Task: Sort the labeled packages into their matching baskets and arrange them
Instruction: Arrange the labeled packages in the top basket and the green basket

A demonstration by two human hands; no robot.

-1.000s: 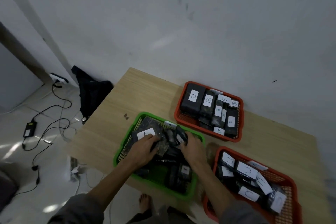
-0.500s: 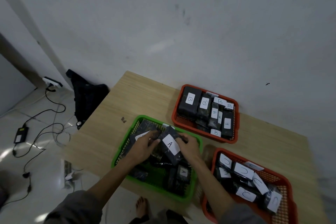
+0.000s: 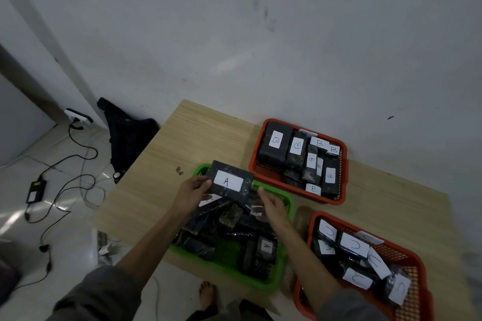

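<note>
Head view: my left hand (image 3: 194, 191) pinches the left end of the A package (image 3: 230, 182) at frame centre, holding it above the far left corner of the green basket (image 3: 283, 263). My right hand (image 3: 272, 207) hangs open just off its right end, not touching. Its long axis runs left to right across the frame, label up. I judge it goes straight down among the other A packages; the left hand alone has it.

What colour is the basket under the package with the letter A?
Green. The green basket shows in the head view, beneath the A package.
</note>
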